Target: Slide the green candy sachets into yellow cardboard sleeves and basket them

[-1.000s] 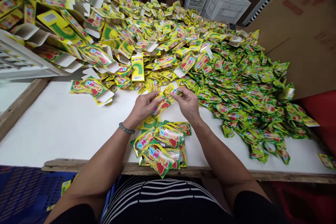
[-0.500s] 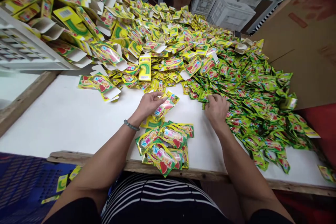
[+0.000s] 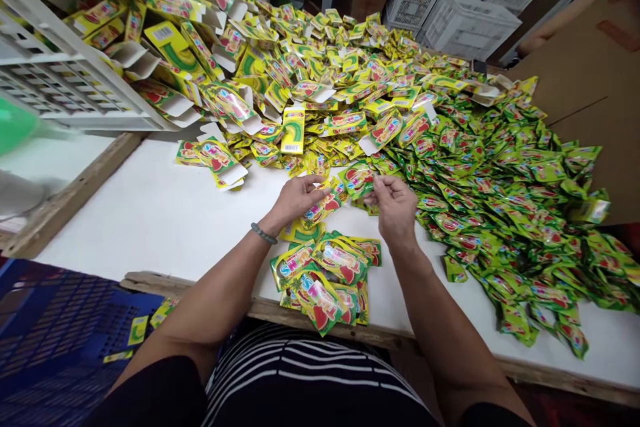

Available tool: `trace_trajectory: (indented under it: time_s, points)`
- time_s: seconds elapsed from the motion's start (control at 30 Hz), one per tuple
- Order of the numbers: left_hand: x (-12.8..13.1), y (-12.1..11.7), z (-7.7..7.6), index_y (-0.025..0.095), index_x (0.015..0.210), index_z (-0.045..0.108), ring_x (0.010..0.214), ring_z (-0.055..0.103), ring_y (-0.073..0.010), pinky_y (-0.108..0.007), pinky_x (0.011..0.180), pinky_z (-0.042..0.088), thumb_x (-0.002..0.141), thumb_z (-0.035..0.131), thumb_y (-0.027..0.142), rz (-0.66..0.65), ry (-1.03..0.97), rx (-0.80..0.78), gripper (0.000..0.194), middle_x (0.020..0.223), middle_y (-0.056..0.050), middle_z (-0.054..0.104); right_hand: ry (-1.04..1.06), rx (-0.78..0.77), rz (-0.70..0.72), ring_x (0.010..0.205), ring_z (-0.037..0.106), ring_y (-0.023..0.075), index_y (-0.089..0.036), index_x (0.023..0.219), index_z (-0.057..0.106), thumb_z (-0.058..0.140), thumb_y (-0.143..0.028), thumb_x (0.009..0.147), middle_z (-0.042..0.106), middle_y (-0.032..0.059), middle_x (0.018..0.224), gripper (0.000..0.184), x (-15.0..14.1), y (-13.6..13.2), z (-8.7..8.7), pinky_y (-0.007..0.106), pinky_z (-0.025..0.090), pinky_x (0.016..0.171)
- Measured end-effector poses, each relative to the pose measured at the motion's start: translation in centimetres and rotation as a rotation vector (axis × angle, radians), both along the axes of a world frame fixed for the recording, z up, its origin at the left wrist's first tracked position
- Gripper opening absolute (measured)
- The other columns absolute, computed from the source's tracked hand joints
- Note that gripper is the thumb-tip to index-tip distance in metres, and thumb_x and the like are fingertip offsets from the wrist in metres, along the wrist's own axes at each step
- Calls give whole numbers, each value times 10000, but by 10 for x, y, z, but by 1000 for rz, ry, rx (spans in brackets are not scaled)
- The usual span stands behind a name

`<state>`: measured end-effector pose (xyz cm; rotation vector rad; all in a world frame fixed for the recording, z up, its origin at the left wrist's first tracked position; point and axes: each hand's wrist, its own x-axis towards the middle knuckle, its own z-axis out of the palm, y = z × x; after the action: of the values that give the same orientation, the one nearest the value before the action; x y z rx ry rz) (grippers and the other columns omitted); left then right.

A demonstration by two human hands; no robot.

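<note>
My left hand (image 3: pixel 300 200) pinches a small yellow candy box (image 3: pixel 324 205) with watermelon and pineapple print, above the white table. Between the thumb and fingers of my right hand (image 3: pixel 397 207) is a green candy sachet (image 3: pixel 359 179), its free end pointing left, close to the far end of the box but apart from it. Several printed boxes (image 3: pixel 320 293) lie in a loose stack between my forearms at the table's front edge. Right of my right hand spreads a heap of green sachets (image 3: pixel 480 213).
Open-ended yellow boxes (image 3: pixel 230 107) spill from a tilted white crate (image 3: pixel 75 80) at the left. White crates (image 3: pixel 467 27) stand behind. A cardboard sheet (image 3: pixel 595 100) rises at the right, with another person's arm (image 3: pixel 563 23) beyond it. A blue basket (image 3: pixel 65 333) sits below left.
My right hand left the box, reached right into the sachet heap and came back left with a green sachet. My left hand kept the box. Another person's arm appeared at the upper right.
</note>
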<state>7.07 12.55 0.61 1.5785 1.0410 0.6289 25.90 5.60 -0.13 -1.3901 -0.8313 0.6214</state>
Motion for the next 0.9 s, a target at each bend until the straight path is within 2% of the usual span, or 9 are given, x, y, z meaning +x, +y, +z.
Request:
trace_trajectory:
  time_s: [0.07,0.17,0.3,0.47,0.6,0.7,0.8,0.9]
  points:
    - [0,-1,1,107,1111,688,476,306,-81,-228,483,220,774,681,502,-11,-15,12,520,527,63,447,22,-46,63,514,586,140,-212,799,644,719,-534,730,632,-20,595,338,-7,0,-2,311,540,558]
    - [-1,0,1,112,1103,702,472,333,-87,-231,476,227,775,695,493,-7,-44,30,503,515,54,465,-19,-107,94,512,575,138,-208,755,642,733,-535,707,620,-21,568,342,-4,-3,-5,295,517,534]
    - [-1,1,2,111,1064,722,476,371,-95,-236,470,249,762,723,498,-10,-80,33,491,514,36,504,-121,-83,83,523,519,116,-201,734,643,699,-448,744,561,-43,565,254,3,-9,-5,264,455,530]
    - [-1,-1,9,110,1108,700,481,343,-79,-228,482,238,758,726,490,-94,-120,-31,518,553,40,509,-276,-54,27,522,435,108,-199,733,633,629,-388,822,517,-45,586,209,1,-11,0,261,361,512]
    - [-3,-1,14,130,1028,726,482,324,-77,-237,487,208,750,729,500,-145,-153,-54,463,547,36,486,-461,-32,-17,580,486,138,-212,743,631,599,-378,850,573,-19,645,200,-6,-13,5,290,400,574]
    - [-5,-2,17,140,977,739,476,308,-75,-246,482,191,747,735,500,-169,-159,-89,427,546,27,492,-566,3,11,657,537,163,-227,744,627,576,-373,873,618,6,709,202,-12,-15,8,309,436,641]
    - [-4,-3,18,133,946,736,483,307,-74,-247,488,197,733,749,500,-155,-170,-129,423,548,26,490,-537,2,49,649,528,153,-225,743,629,591,-391,870,612,7,724,212,-14,-16,8,300,433,626]
    - [-2,-5,18,135,912,730,486,284,-72,-246,495,194,724,755,518,-122,-186,-97,427,516,48,428,-370,-36,8,587,502,136,-211,753,633,628,-440,831,584,-9,677,242,-11,-16,7,284,422,568]
